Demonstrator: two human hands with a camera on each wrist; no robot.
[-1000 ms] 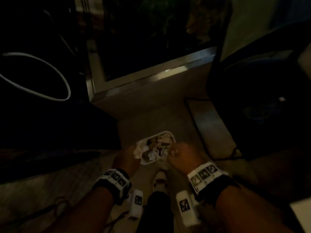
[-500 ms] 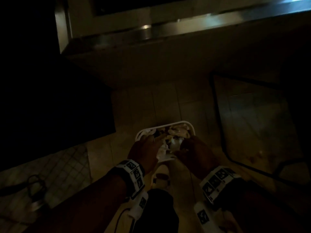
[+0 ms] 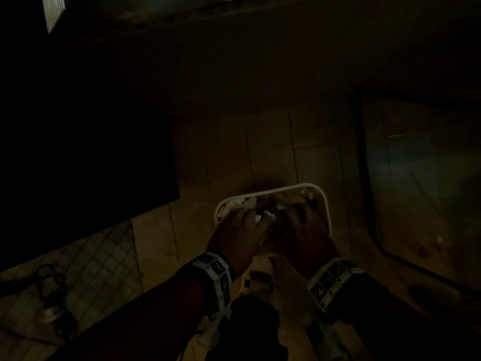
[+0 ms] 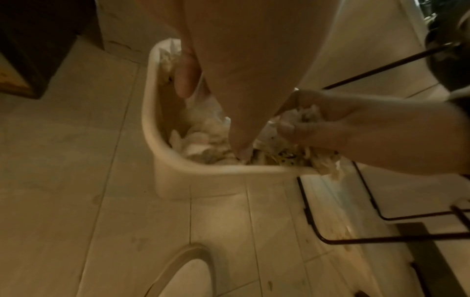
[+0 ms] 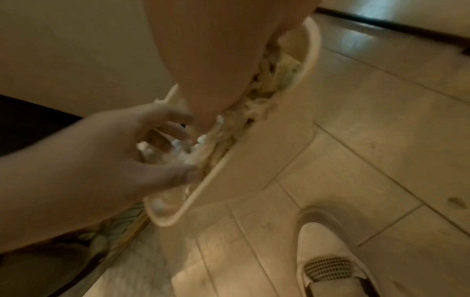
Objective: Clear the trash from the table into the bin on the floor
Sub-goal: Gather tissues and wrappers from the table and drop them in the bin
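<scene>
Both hands down at the bin, paper going in.

The white bin (image 4: 162,140) stands on the tiled floor (image 4: 76,180) by the person's shoe (image 5: 328,259), and it is heaped nearly to the rim with crumpled paper (image 4: 203,128). The right hand (image 4: 356,128) has its fingers curled around a wad of paper over the bin's edge. The left hand (image 5: 106,148) reaches in with fingers loosely spread, touching the pile; I cannot tell whether it holds a scrap. I'd judge this load nearly delivered, only the letting go left. The table is out of view, so whatever remains up there can't be told.
</scene>
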